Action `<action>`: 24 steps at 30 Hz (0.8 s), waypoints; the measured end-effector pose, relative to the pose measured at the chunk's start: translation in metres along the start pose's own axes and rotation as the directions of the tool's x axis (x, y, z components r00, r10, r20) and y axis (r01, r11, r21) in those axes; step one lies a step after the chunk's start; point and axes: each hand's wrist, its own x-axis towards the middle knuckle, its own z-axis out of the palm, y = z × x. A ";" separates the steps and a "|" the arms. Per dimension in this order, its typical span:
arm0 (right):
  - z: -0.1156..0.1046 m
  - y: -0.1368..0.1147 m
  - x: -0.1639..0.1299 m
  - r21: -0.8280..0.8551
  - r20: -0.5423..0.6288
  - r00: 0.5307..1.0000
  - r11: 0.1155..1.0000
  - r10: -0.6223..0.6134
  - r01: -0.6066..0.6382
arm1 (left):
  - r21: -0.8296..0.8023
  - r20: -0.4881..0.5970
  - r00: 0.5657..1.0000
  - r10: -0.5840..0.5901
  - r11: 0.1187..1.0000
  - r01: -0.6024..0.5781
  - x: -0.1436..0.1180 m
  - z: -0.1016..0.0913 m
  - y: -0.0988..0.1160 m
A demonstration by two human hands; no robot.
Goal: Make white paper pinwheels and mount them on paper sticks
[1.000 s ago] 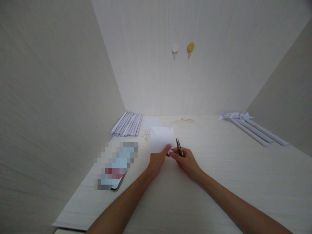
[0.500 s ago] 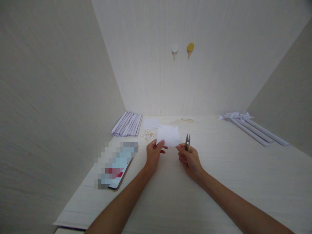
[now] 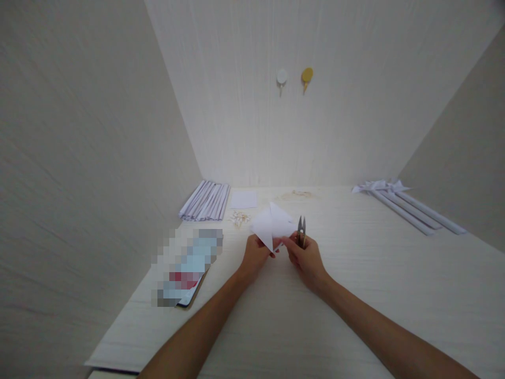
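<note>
A white square of paper [image 3: 272, 223] is raised above the table, its edges curled or folded toward the middle with points at top and bottom. My left hand [image 3: 255, 255] is closed on its lower left side, some fingers hidden behind it. At the paper's lower right, my right hand [image 3: 305, 258] has its thumb and index finger against the edge. That same hand grips a pair of thread snips [image 3: 301, 227], blades pointing up and slightly apart, away from the paper.
To the left lie a bundle of rolled paper sticks [image 3: 205, 201], a flat white paper [image 3: 243, 199], small scraps [image 3: 239, 219] and a blurred phone [image 3: 193, 271]. At the right rest white paper tubes [image 3: 414, 210]. Two hooks [image 3: 307, 75] hang on the back wall.
The paper was flat and square; now it is turned and curled over, with points showing. My hands have drawn closer together, the snips still in my right hand.
</note>
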 end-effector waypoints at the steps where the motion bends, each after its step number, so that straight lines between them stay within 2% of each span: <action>1: 0.000 0.001 0.000 -0.031 0.005 1.000 1.000 -0.006 0.006 | -0.001 0.019 1.000 0.000 1.000 0.000 0.000 0.000 0.000; 3: 0.000 0.001 0.000 -0.032 -0.009 1.000 0.999 -0.017 0.017 | -0.035 0.077 0.997 -0.014 0.999 0.017 0.000 -0.002 -0.001; 7: -0.001 -0.002 0.002 0.075 -0.057 0.998 0.997 -0.015 0.020 | -0.222 0.251 0.967 -0.043 0.970 0.100 -0.001 -0.006 -0.003; 9: -0.001 -0.003 0.002 0.087 -0.052 0.999 0.996 -0.007 0.011 | -0.286 0.280 0.959 -0.051 0.949 0.134 -0.001 -0.007 -0.004; 11: 0.000 -0.003 0.001 0.074 -0.029 1.000 0.997 0.002 0.000 | -0.291 0.220 0.972 -0.083 0.945 0.147 -0.001 -0.006 -0.005; 14: 0.001 -0.002 -0.001 0.076 0.029 0.999 0.997 0.025 -0.027 | -0.202 0.094 0.989 -0.116 0.970 0.133 -0.001 -0.002 -0.008; 18: 0.001 -0.002 0.000 0.116 0.034 0.998 0.992 0.053 -0.057 | -0.092 0.028 0.995 -0.096 0.991 0.098 -0.002 0.002 -0.011; 24: -0.001 -0.003 -0.001 0.040 0.114 0.990 0.996 0.079 -0.084 | -0.142 -0.123 0.990 -0.071 0.988 0.053 -0.001 0.000 -0.007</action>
